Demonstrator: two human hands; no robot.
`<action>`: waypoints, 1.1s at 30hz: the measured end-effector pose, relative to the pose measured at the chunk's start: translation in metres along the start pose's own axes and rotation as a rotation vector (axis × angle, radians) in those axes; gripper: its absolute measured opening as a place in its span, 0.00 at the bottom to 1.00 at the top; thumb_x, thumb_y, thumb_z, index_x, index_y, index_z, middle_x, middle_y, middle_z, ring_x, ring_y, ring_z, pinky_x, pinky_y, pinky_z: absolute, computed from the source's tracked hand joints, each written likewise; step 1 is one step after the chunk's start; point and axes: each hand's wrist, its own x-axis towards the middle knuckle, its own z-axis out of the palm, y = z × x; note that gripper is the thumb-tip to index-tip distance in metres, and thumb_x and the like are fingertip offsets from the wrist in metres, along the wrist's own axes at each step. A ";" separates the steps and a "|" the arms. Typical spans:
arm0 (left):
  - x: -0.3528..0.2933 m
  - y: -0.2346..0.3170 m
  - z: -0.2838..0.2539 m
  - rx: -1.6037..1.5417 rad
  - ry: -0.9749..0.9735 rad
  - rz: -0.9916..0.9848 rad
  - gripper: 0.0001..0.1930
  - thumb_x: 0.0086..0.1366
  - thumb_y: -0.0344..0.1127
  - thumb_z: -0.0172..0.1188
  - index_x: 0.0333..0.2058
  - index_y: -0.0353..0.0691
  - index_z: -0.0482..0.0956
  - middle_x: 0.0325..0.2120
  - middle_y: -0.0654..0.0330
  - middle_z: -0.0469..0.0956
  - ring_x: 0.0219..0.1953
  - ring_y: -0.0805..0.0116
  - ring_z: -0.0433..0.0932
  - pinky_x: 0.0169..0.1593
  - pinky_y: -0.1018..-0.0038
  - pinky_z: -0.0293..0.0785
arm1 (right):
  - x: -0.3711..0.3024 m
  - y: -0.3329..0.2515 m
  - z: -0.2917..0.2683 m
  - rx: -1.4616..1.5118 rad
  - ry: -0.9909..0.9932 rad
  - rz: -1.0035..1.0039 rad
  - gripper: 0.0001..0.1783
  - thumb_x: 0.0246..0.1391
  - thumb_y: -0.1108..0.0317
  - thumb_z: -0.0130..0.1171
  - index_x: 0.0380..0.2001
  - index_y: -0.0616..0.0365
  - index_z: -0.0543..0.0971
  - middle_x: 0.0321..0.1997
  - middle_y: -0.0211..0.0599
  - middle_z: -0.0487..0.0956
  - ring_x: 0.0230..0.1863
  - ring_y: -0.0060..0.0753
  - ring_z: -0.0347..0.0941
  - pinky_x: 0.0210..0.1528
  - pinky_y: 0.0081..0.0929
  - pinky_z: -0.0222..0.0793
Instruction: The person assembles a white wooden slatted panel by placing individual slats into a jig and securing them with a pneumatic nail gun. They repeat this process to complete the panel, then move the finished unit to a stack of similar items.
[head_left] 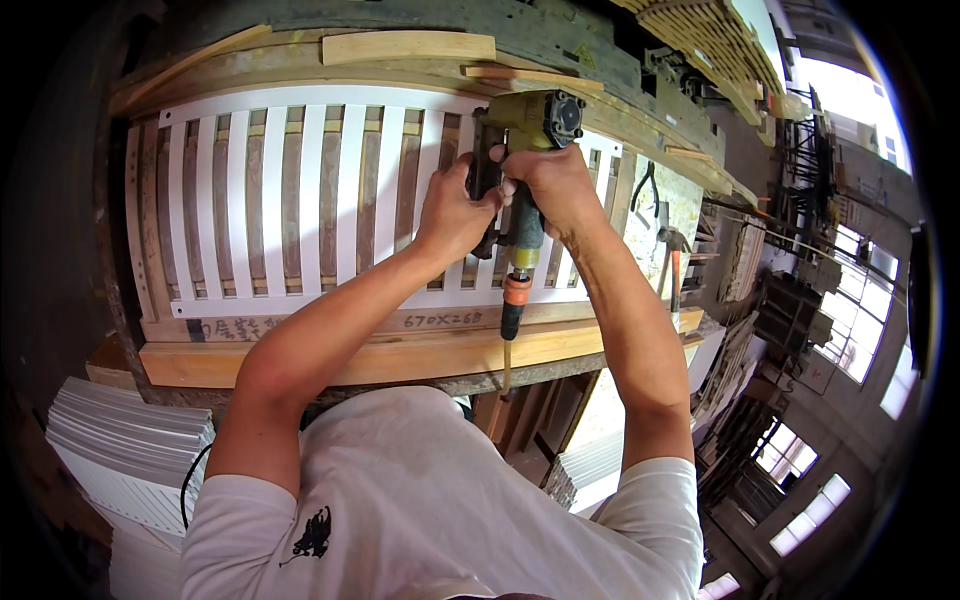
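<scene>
My right hand [556, 184] wraps round the grip of an air nail gun [525, 112] with a yellow-green body. An orange and black coupling [515, 300] joins the grip's lower end to a thin hose. At the gun's left side, the fingers of my left hand [458, 212] are closed against its dark magazine [484, 180], close to my right fingers. Below the gun lies a white slatted panel [306, 190] with two long rails, set in a wooden frame on the bench. Gun and arms hide part of its right half, and the gun's nose is hard to make out.
A wooden bar [210, 364] runs along the bench's near edge. Loose wood strips [408, 47] lie at the back. To the right are a hammer [675, 262] and dark-handled pliers [648, 190]. White slats [125, 440] are stacked at lower left; wooden slats [700, 45] stand at far right.
</scene>
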 end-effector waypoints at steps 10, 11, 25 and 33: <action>-0.007 0.014 -0.028 0.092 0.008 -0.024 0.17 0.60 0.27 0.60 0.47 0.30 0.72 0.26 0.63 0.78 0.30 0.79 0.74 0.38 0.78 0.72 | -0.001 -0.004 0.021 0.041 -0.065 0.029 0.12 0.42 0.81 0.55 0.34 0.73 0.77 0.17 0.38 0.73 0.17 0.27 0.68 0.21 0.24 0.66; -0.007 0.016 -0.030 0.081 0.016 -0.025 0.17 0.60 0.27 0.60 0.47 0.30 0.72 0.26 0.64 0.78 0.30 0.79 0.74 0.38 0.78 0.72 | -0.001 -0.004 0.025 0.028 -0.074 0.020 0.12 0.42 0.81 0.55 0.34 0.73 0.77 0.17 0.38 0.73 0.17 0.28 0.68 0.21 0.24 0.66; -0.005 -0.003 -0.037 0.057 0.039 0.072 0.15 0.61 0.26 0.59 0.47 0.32 0.72 0.29 0.65 0.77 0.32 0.79 0.75 0.38 0.78 0.74 | -0.001 -0.008 0.037 -0.011 -0.064 -0.006 0.02 0.44 0.80 0.58 0.23 0.68 0.76 0.18 0.34 0.74 0.16 0.25 0.68 0.19 0.25 0.65; -0.005 0.004 -0.044 0.004 0.060 0.067 0.14 0.57 0.30 0.63 0.41 0.32 0.74 0.25 0.59 0.79 0.29 0.71 0.78 0.35 0.73 0.73 | 0.000 -0.013 0.043 -0.075 -0.012 0.027 0.03 0.46 0.79 0.60 0.22 0.68 0.77 0.18 0.34 0.74 0.16 0.24 0.68 0.18 0.25 0.64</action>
